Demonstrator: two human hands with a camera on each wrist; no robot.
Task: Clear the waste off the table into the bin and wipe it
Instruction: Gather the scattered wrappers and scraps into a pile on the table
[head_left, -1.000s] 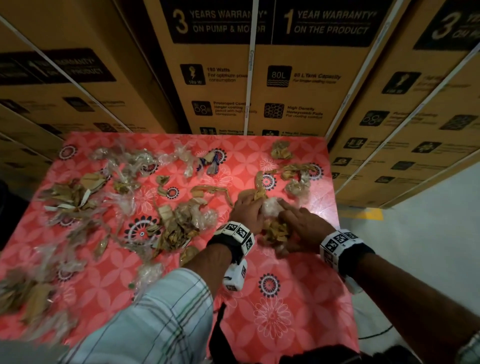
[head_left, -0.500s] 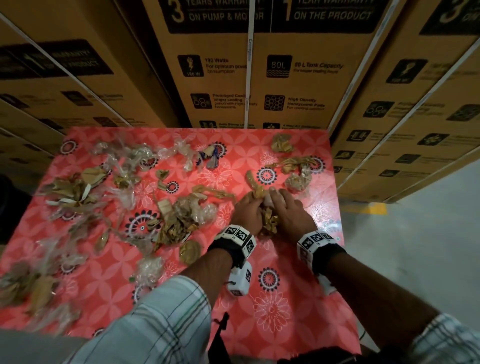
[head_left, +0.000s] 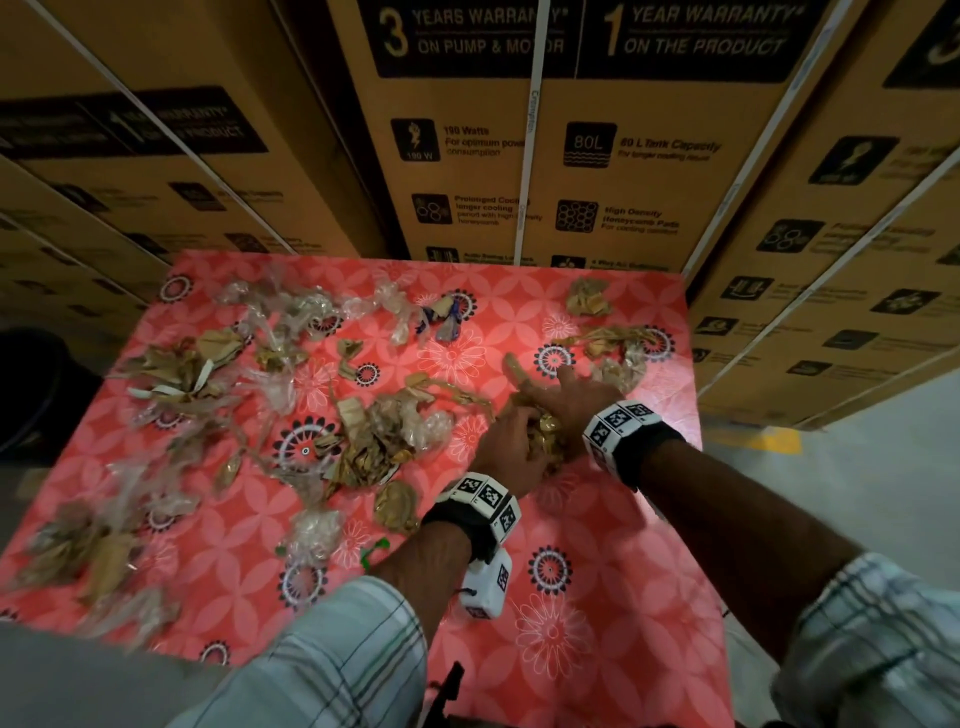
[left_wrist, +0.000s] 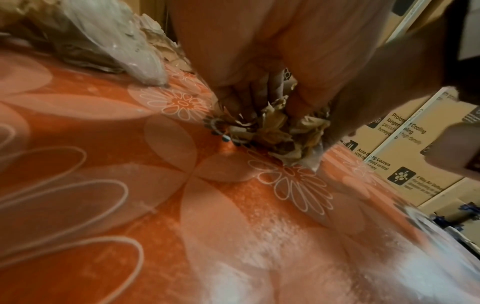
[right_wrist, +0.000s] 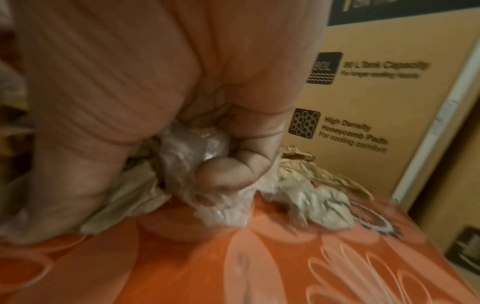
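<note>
Stacked cardboard cartons (head_left: 519, 156) printed with warranty and cooling claims wall in the far side of a table (head_left: 597, 597) covered in a coral floral sheet.

Right of centre on it, the two hands meet over one wad of waste. The right hand (head_left: 566, 400) has its thumb and at least one finger curled round a crinkled clear-plastic lump (right_wrist: 192, 148), with torn paper spilling out beneath it; in the head view other fingers of that hand look stretched toward twelve o'clock. The left hand (head_left: 506, 447) has its fingers curled down round a bundle of brown paper scraps (left_wrist: 272, 127), pressing it onto the sheet.

Outward from there, more crumpled paper and film (head_left: 618, 358) lies at about one o'clock from the hands, near the table's far right corner. A bigger heap (head_left: 379, 441) sits just beside the left hand at nine o'clock, and loose strips and wrappers (head_left: 176, 374) trail away toward the left edge. No bin can be made out for certain (a dark shape off the left edge is too dim to name).

This stuff looks feather-light, soft and springy: the film probably slippery, the paper apt to shed bits. My judgement is to compress each wad between both palms, scooping from underneath, rather than pinching single scraps.
</note>
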